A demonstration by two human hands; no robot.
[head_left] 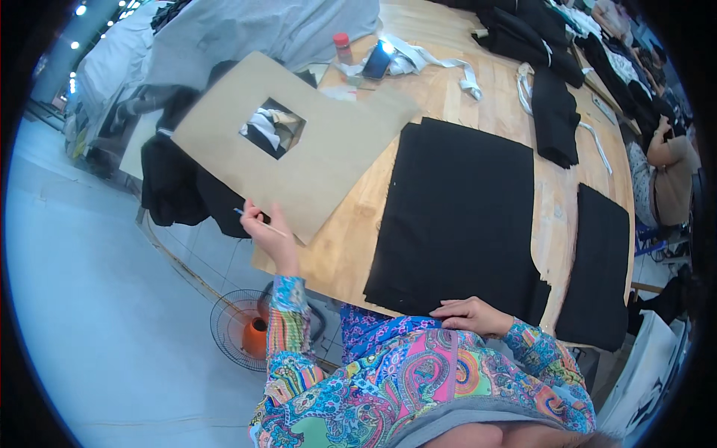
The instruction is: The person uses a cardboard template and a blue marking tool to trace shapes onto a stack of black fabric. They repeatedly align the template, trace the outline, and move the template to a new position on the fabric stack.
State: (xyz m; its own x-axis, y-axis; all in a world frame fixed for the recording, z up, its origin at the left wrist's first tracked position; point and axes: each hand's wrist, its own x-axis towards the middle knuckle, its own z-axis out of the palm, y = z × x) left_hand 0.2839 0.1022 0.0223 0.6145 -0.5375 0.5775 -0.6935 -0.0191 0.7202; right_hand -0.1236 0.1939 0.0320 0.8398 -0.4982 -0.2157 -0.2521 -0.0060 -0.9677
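My left hand [270, 233] is closed around a thin pen [275, 229], at the lower left edge of a large brown cardboard pattern [328, 142]. The pattern has a square hole, through which white and black cloth shows; it sits tilted at the table's left end. Whether my fingers also touch the card, I cannot tell. My right hand [474, 315] lies with fingers loosely stretched on the near edge of a stack of black fabric pieces [459, 216]. That stack lies flat in the middle of the wooden table [328, 257].
Another black fabric piece [595, 261] lies to the right, and a folded black bundle [554, 116] farther back. White strips [429, 58], a phone [379, 60] and a red-capped bottle [342, 48] are at the back. An orange fan [256, 336] stands below left. A person [668, 175] sits at far right.
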